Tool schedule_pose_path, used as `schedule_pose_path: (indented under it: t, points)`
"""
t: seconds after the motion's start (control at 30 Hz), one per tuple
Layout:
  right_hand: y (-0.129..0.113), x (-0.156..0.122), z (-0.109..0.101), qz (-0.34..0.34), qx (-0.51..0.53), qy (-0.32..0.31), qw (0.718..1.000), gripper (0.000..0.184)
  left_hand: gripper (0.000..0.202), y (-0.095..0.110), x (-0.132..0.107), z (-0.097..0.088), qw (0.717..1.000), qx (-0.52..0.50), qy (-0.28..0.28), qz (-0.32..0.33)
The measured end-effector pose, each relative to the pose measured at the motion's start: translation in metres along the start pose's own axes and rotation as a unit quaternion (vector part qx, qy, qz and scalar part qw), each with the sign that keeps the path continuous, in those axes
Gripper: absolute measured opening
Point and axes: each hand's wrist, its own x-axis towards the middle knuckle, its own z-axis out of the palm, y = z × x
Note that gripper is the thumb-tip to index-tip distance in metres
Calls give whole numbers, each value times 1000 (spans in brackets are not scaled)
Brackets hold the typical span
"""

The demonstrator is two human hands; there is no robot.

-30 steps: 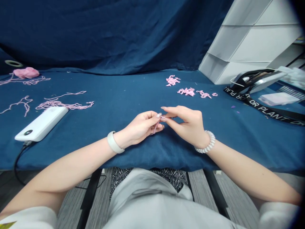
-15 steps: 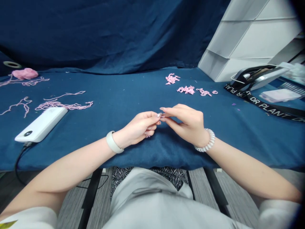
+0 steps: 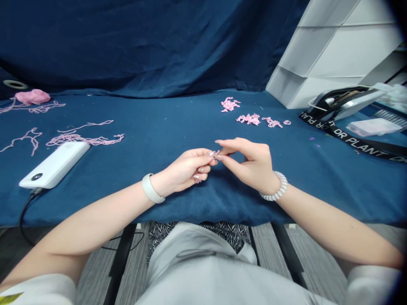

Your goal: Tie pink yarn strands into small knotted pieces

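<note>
My left hand is closed, with thumb and index finger pinching a small piece of pink yarn. A bit of pink also shows beneath its curled lower fingers. My right hand meets it from the right, thumb and a fingertip pinched at the same piece, while its index finger is raised a little above. The fingertips of both hands almost touch, just over the front part of the blue-covered table. The yarn is mostly hidden by the fingers, so its shape cannot be made out.
Small pink yarn pieces lie in clumps beyond my right hand. At left are loose pink strands, a pink yarn ball and a white power bank with a cable. A lettered black strap and white boxes stand right.
My right index finger has lifted and bent slightly away from the thumb, so more of the pink piece shows between the hands. My left hand has barely moved.
</note>
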Motion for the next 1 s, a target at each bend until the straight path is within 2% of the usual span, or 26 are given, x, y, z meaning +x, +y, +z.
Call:
schedule_pose_path:
  t: [0.2,0.33,0.57,0.77,1.0]
  points:
    - [5,-1,3,91,81,18,992,28,16,1,-1,-1,1000,-5,-14,-1]
    - [8,-2,5,163,182,15,970,31,15,0,-1,-2,1000,4,-17,-12]
    - [6,-1,7,256,275,4,927,34,21,-1,-1,-2,999,33,-40,-17]
    - [7,-1,10,301,371,12,879,32,24,0,-2,-2,998,27,-61,-2]
    - [7,0,10,334,430,21,838,31,24,-1,-2,-3,996,18,-86,6]
